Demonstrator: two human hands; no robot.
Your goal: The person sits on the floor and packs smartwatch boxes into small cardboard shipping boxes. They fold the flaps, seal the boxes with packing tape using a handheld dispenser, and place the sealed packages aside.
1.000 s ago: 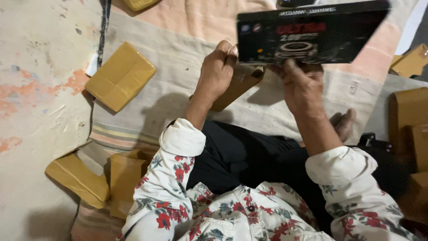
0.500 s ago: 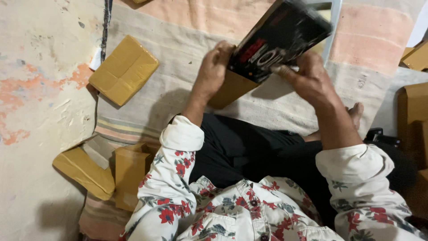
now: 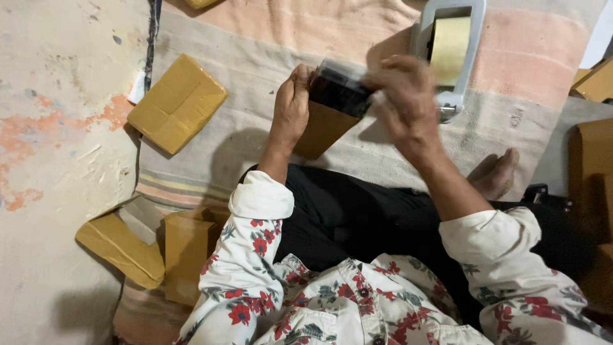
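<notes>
My left hand (image 3: 292,105) grips the side of a brown cardboard sleeve (image 3: 324,130) held upright above my lap. A dark product box (image 3: 340,92) sticks out of the sleeve's top, most of it inside. My right hand (image 3: 403,99), blurred by motion, presses on the top right of the dark box. Both arms wear white sleeves with a red flower print. I sit on a striped mat (image 3: 255,57) with my legs in black trousers.
A grey tape dispenser (image 3: 449,51) with a beige roll lies just beyond my right hand. A taped brown parcel (image 3: 177,103) rests at the left on the mat. More brown boxes (image 3: 153,249) lie by my left elbow and at the right edge (image 3: 594,160). A bare foot (image 3: 495,174) shows at right.
The dark box was held up flat, then tilted and slid down into the cardboard sleeve. The tape dispenser, hidden behind it before, is now in view.
</notes>
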